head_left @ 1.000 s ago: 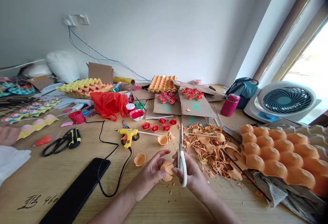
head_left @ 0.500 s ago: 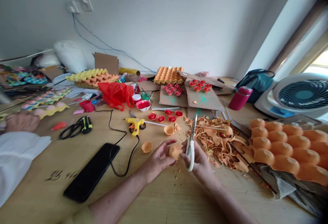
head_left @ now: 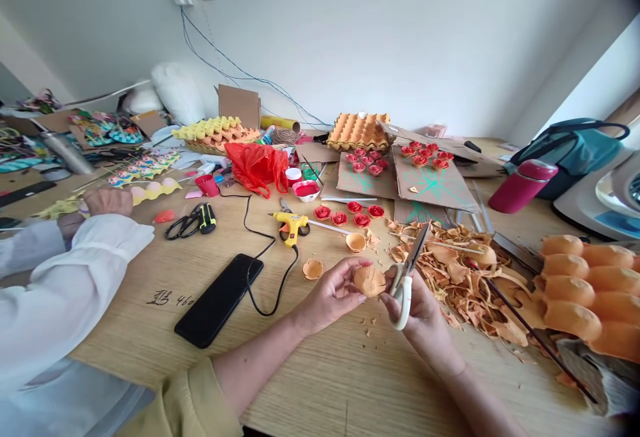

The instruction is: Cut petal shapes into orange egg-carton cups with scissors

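Observation:
My left hand [head_left: 333, 296] is closed on an orange egg carton cup [head_left: 370, 282], pinched by its side above the table. In my right hand [head_left: 424, 320] are white-handled scissors [head_left: 404, 300], their blades pointing up and away from me. The fingertips of the right hand are close to the cup's right side; whether they touch it I cannot tell. Just beyond lie a petal-edged cup [head_left: 313, 268] and a rounder cup [head_left: 356, 243]. A heap of orange carton scraps [head_left: 470, 284] spreads to the right of the scissors.
A yellow glue gun [head_left: 291, 227] with its black cord lies near a black phone [head_left: 219, 300]. Several red paper flowers [head_left: 339, 218] sit behind. On the right are an orange egg tray [head_left: 570, 284] and a pink bottle [head_left: 523, 186]. A co-worker's white sleeve [head_left: 90, 270] reaches in from the left.
The view has swung left, so things sit further right in the picture and more of the co-worker shows. Both hands keep hold of the cup and the scissors.

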A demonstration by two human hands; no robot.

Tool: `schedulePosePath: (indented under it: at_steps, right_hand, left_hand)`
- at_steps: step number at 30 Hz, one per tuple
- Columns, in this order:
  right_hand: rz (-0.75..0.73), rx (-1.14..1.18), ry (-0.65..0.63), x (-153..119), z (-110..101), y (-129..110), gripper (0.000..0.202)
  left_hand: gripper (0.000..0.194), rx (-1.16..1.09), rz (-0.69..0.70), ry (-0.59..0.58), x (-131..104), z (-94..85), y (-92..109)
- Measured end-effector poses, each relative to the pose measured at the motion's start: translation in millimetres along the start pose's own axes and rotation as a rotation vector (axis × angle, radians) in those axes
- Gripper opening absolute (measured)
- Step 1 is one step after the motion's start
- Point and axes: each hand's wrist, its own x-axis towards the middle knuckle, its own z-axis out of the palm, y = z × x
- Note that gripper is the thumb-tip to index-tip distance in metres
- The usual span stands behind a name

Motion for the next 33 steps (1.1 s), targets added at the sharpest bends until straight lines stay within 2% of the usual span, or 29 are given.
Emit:
schedulePosePath:
  at_steps: [12,18,27,30,33]
  right_hand:
    - [0.092,0.031,0.031,1.3,-0.2,-0.8,0.029]
    - [0.079,0.02,0.016,1.6,0.3,0.3,0.03]
    - [0.099,0.021,0.078,3.0,2.6,-5.2,0.03]
    - [0.105,-0.005,0.111,3.5,2.3,-8.6,0.035]
    - [0.114,-0.015,0.134,4.3,1.8,-10.7,0.037]
  left_hand:
    - [0.055,-0.079,-0.001,0.03,-0.5,4.3,2.3]
    - [0.057,-0.112,-0.017,0.039,-0.5,6.0,3.9]
    - [0.06,-0.114,-0.024,0.033,-0.4,4.4,-1.4]
    - [0.059,-0.18,-0.085,0.055,0.6,6.0,-3.9]
    - [0.05,-0.261,-0.199,0.049,2.2,8.1,-9.6]
